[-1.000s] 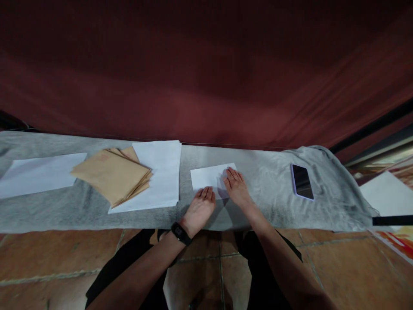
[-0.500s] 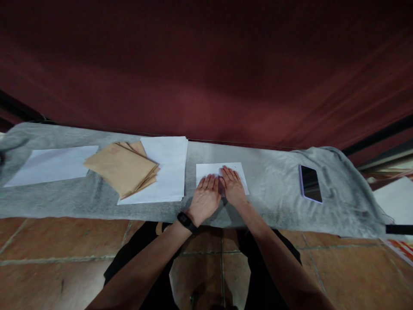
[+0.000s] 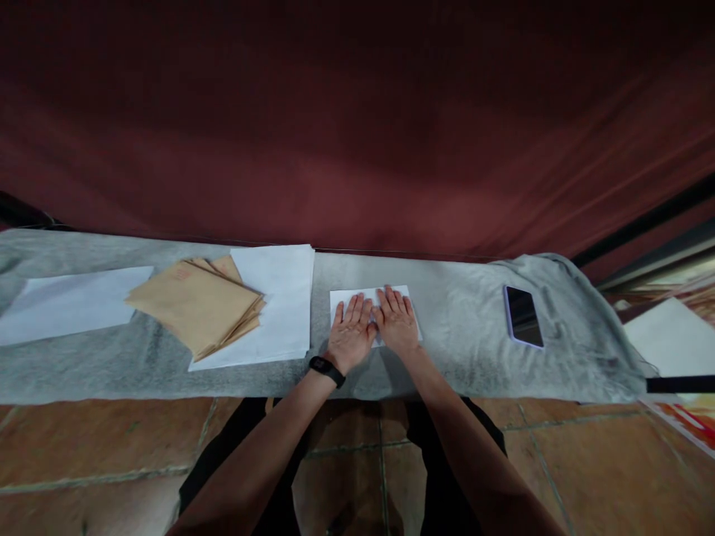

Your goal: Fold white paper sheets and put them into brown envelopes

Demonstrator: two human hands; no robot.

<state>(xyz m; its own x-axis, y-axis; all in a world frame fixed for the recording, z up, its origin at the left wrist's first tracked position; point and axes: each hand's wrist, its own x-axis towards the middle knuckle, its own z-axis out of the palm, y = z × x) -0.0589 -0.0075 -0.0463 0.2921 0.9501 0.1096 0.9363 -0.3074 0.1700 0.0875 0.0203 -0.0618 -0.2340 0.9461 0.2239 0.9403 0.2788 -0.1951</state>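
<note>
A small white piece of paper (image 3: pixel 367 293), perhaps folded, lies on the grey cloth before me. My left hand (image 3: pixel 351 335) rests flat over its left part, fingers spread and pointing away from me. Over the right part lies my right hand (image 3: pixel 398 321), also flat with fingers stretched out. The thumbs nearly meet near the paper's middle. Both palms hide much of the sheet, so I cannot tell how it is folded. A black wristband (image 3: pixel 327 371) is on my left wrist.
To the left is a stack of white paper (image 3: pixel 287 298), with several brown envelopes (image 3: pixel 195 305) fanned over its left side. Farther left lies another white sheet (image 3: pixel 72 305). A phone (image 3: pixel 523 316) in a purple case lies right on the grey cloth (image 3: pixel 458 320). A dark red curtain (image 3: pixel 357 171) hangs behind.
My left hand's fingers have spread apart, and the hand has shifted slightly left on the paper. My right hand stays flat on it. The whole view has shifted a little.
</note>
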